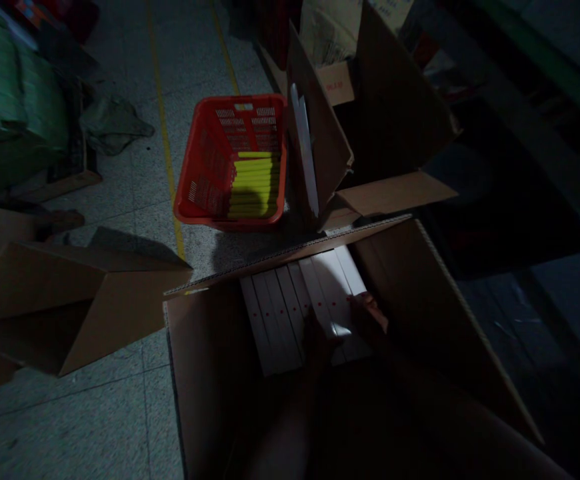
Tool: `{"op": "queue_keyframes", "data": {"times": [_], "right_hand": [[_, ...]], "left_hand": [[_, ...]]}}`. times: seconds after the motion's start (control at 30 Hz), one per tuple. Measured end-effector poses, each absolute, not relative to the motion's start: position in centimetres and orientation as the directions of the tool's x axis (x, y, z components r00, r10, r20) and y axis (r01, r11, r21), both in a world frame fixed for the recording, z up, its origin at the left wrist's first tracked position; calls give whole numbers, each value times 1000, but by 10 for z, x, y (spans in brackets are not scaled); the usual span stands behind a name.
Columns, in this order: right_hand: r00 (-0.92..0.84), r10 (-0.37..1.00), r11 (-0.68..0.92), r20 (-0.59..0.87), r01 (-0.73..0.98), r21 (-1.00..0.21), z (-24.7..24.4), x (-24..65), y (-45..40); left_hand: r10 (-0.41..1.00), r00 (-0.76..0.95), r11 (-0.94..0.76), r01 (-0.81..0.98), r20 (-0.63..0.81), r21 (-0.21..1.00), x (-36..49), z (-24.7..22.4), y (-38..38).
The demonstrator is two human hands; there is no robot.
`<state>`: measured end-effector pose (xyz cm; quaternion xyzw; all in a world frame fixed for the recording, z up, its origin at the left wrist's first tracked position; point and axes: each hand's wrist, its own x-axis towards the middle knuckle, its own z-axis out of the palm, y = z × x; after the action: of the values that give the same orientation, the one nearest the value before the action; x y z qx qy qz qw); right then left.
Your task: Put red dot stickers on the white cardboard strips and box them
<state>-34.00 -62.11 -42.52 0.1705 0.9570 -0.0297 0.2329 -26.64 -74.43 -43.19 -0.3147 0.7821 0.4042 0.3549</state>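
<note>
White boxes [281, 323], slim and red-dotted, touch left fingers [313, 327] and right fingers [373, 309], opening and grip unclear.

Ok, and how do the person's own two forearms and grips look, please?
The bare human left grip and bare human right grip show no gloves. The bare-looking left forearm and right forearm taper towards the grips; in deep shadow, no sleeve, marking or watch can be made out.
</note>
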Motion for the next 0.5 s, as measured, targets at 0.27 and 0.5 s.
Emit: {"op": "queue_keyframes", "data": {"times": [0.27,0.5], "right_hand": [[-913,74,997,-402,72,20,-417,-328,-630],[-792,123,977,-597,201,-65,-385,-339,-629]], "left_hand": [[-214,-554,499,-770,-805,398,-273,-423,-740],[-213,-578,668,-674,-788,314,-271,-407,-744]]}}
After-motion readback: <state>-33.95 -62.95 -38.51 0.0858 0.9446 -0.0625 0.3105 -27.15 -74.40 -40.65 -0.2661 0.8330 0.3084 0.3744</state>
